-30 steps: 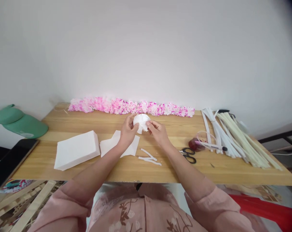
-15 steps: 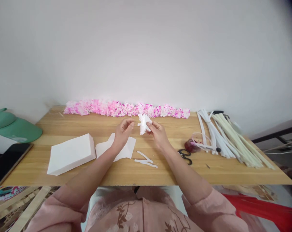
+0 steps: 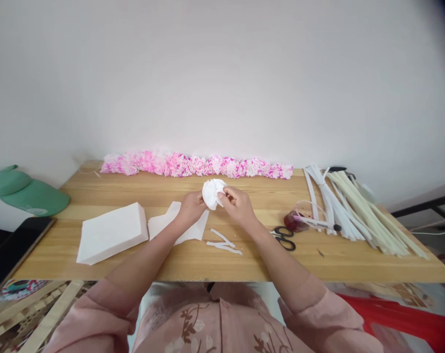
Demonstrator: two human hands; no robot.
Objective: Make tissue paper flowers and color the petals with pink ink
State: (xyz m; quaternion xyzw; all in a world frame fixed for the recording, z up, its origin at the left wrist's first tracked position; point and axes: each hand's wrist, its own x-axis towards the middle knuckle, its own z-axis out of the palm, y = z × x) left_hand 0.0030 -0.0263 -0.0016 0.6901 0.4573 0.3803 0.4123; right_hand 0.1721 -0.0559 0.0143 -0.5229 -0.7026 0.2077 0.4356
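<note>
Between my hands is a white paper flower [image 3: 212,193], round and ruffled, held above the table. My left hand [image 3: 193,206] grips its left side, fingers partly hidden behind it. At its right edge, my right hand [image 3: 239,204] pinches the paper between thumb and fingers. Loose white paper sheets [image 3: 193,229] lie under my left forearm, beside a white stack of paper [image 3: 112,233]. Several thin white strips [image 3: 224,244] rest on the table below my hands. Along the wall stretches a row of pink and white ruffled flowers [image 3: 196,165].
On the right are black-handled scissors [image 3: 285,238], a container of dark red liquid [image 3: 296,221], a bundle of white strips [image 3: 332,211] and cream strips [image 3: 369,215]. A green cap [image 3: 31,193] and a dark phone [image 3: 21,250] sit at the left edge of the wooden table [image 3: 163,269].
My left hand has moved in to the right and now holds the flower too. The flower has turned and looks rounder, slightly lower and further left.
</note>
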